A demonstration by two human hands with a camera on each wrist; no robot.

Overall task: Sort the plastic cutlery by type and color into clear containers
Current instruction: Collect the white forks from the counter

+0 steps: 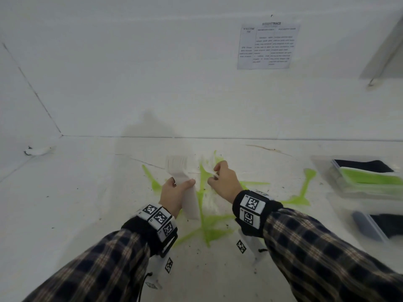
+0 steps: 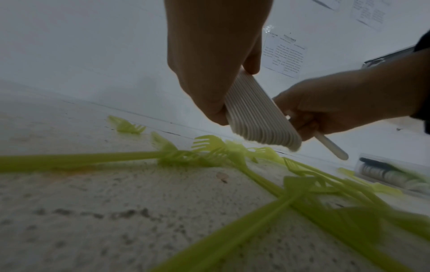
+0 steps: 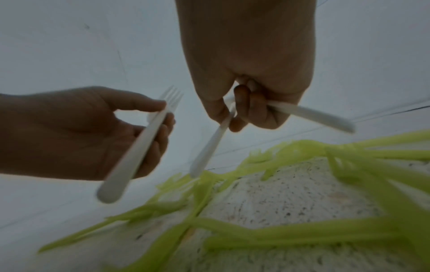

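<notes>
My left hand (image 1: 174, 190) grips a thick stack of white plastic forks (image 1: 183, 182), tines pointing away; the stack's edge (image 2: 258, 114) fills the left wrist view. Just to its right, my right hand (image 1: 222, 182) pinches two white forks (image 3: 209, 145) by their heads, handles hanging down and apart. Several lime green forks (image 1: 205, 214) lie scattered on the white table beneath and around both hands. At the right stands a clear container (image 1: 366, 182) holding green and black cutlery.
A second clear container (image 1: 375, 225) with dark pieces sits nearer at the right edge. A printed sheet (image 1: 267, 45) hangs on the white back wall. A small white object (image 1: 38, 150) lies at the far left corner.
</notes>
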